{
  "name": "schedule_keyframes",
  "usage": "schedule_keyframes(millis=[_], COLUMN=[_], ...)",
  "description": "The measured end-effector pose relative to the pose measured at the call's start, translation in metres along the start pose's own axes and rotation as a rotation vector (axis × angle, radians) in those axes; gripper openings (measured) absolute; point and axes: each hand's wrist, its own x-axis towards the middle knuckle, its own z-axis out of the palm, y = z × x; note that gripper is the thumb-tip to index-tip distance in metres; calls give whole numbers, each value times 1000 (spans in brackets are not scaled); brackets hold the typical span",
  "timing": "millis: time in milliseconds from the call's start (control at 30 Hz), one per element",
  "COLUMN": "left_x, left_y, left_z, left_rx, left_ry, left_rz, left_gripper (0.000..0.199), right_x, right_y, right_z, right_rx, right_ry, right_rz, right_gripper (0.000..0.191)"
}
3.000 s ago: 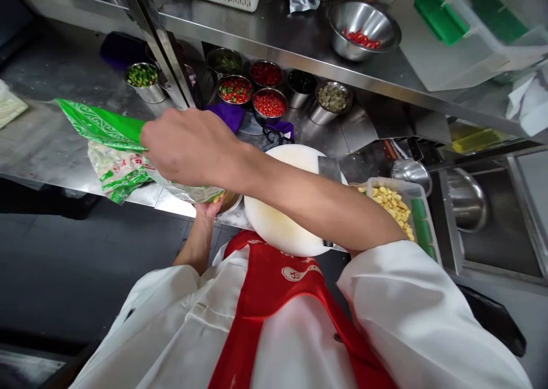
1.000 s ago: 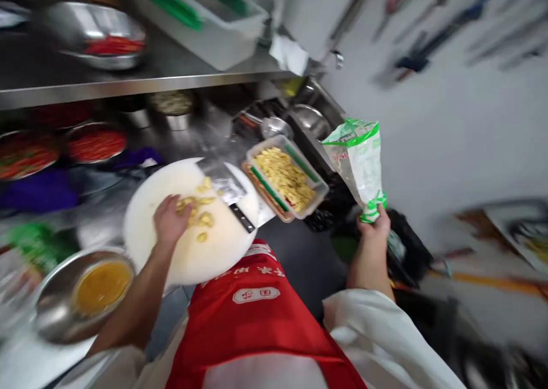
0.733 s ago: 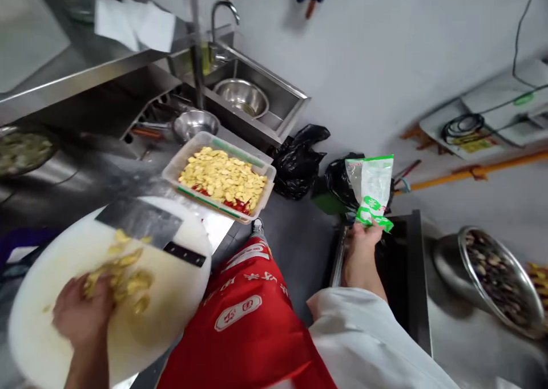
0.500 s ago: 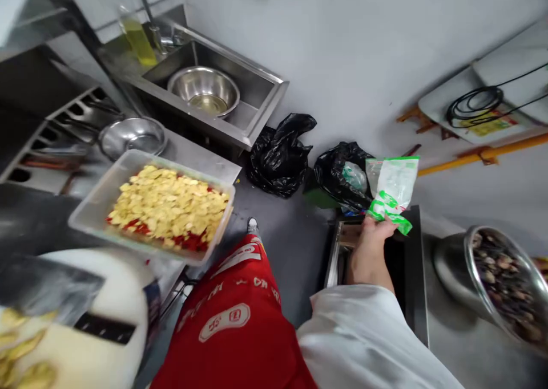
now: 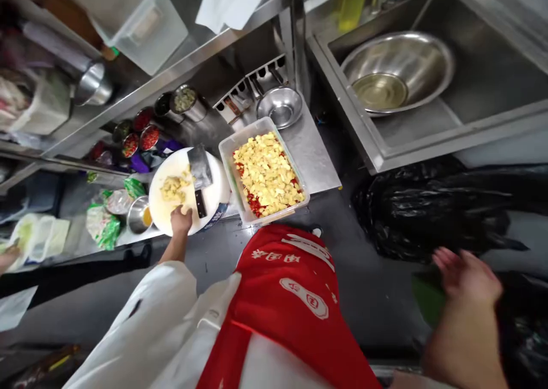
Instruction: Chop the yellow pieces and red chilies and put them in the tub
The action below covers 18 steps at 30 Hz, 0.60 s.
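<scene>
My left hand [image 5: 181, 221] rests at the near edge of a round white chopping board [image 5: 217, 194]. Its fingers are closed at a yellow slice that looks like ginger [image 5: 184, 209]. More sliced ginger [image 5: 172, 189] is heaped just beyond the fingertips. On the board's right side lies a cleaver [image 5: 200, 169] with a black handle. Beside the board, a clear plastic tub [image 5: 234, 183] holds yellow slices over chopped red pieces. Out to the right, my right hand [image 5: 468, 275] is somewhat blurred, fingers apart and holding nothing, near the black bin bags [image 5: 411, 212].
A sink [image 5: 492, 92] with a steel basin [image 5: 432, 64] stands at upper right. A small steel bowl [image 5: 280, 106] sits behind the tub. Left of the board are a steel cup [image 5: 137, 215] and green-white bags [image 5: 103, 226]. Another person's hand [image 5: 8, 258] shows at the far left.
My view has swung left toward the counter. The green and white plastic bag has left my right hand, which is now open. My left hand has come into view at the chopping board.
</scene>
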Motion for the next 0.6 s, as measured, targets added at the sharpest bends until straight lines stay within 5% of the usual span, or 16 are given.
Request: schedule_keyframes(millis=[133,300,400,500,600], left_x=[-18,2,37,77,113], left_y=[-17,-38,-54,-76,-91], left_z=[24,36,41,38,23], left_rx=[-90,-165,-177,-211,-279], left_ry=[-63,2,29,25,-20], left_rz=[11,48,107,181,366], left_gripper=[33,35,26,16,13], right_x=[-39,-170,-264,-348,-415], right_y=[-24,-48,-17,39,90], right_z=[119,220,269,324,378], right_rx=[31,-124,-368,-649,-1028], right_ry=[-343,-805,-1232,-1547,-1447], right_rz=[-345,-606,-746,-867,-1048], right_gripper=[20,33,38,44,55])
